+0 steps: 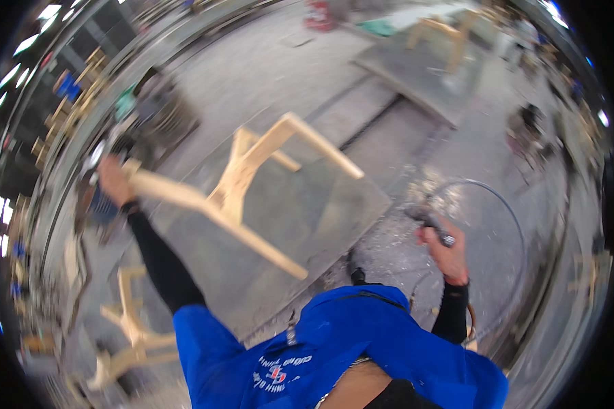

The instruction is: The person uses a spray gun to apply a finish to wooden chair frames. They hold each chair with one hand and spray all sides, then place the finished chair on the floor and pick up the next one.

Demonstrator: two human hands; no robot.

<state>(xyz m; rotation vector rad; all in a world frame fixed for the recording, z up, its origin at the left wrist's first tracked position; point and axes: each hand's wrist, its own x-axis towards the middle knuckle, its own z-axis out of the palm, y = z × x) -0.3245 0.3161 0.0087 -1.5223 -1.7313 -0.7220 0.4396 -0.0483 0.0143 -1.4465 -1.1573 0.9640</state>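
Note:
A pale wooden chair frame (232,194) lies on a grey board-topped table (307,218), its legs pointing several ways. My left arm reaches far out to the left, and my left hand (114,180) is closed at the far left end of the frame; motion smears the fingers. Out to the right, away from the frame, my right hand (447,251) is wrapped around a dark hand-held tool (430,223). A thin hose (515,218) loops near it on the right. The tool's exact kind is too blurred to make out.
Another wooden frame (136,334) stands at lower left. A second grey table (423,75) at the back right carries a further wooden frame (450,34). Pale shavings (443,194) litter the floor beyond my right hand. A dark machine-like bulk (164,109) stands at the back left.

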